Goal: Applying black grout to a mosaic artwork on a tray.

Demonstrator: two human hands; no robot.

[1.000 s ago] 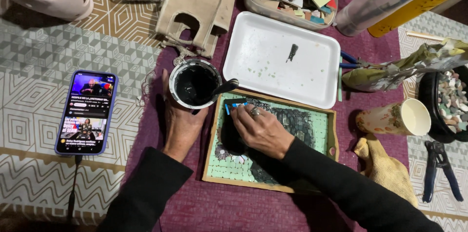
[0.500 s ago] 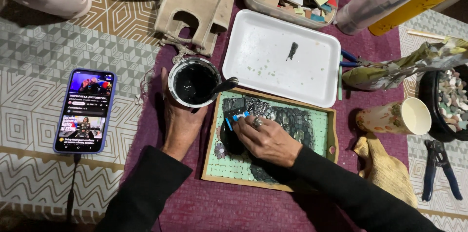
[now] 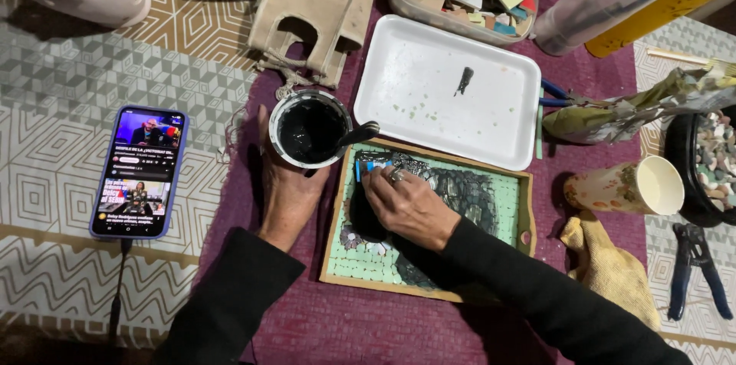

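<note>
Two hands work side by side over a purple mat on the worktop [image 3: 69, 104]. The left hand [image 3: 287, 189] wraps its fingers around a small round cup of black paste [image 3: 309, 129], gripping it from below, while a dark-handled tool [image 3: 358, 133] leans out of the cup toward the right. The right hand [image 3: 406, 202], with a ring on one finger, lies palm down on a wooden-framed mosaic tray [image 3: 429, 219], its fingers closed on a small blue scraper [image 3: 368, 168] pressed against the dark-smeared tiles near the tray's upper left corner. Just above the tray sits a white rectangular dish [image 3: 429, 89] with one dark smear. A phone [image 3: 139, 172] with a lit screen lies well to the left, its cable trailing downward. A paper cup [image 3: 625, 187] lies on its side to the right, next to blue-handled nippers [image 3: 694, 269].
</note>
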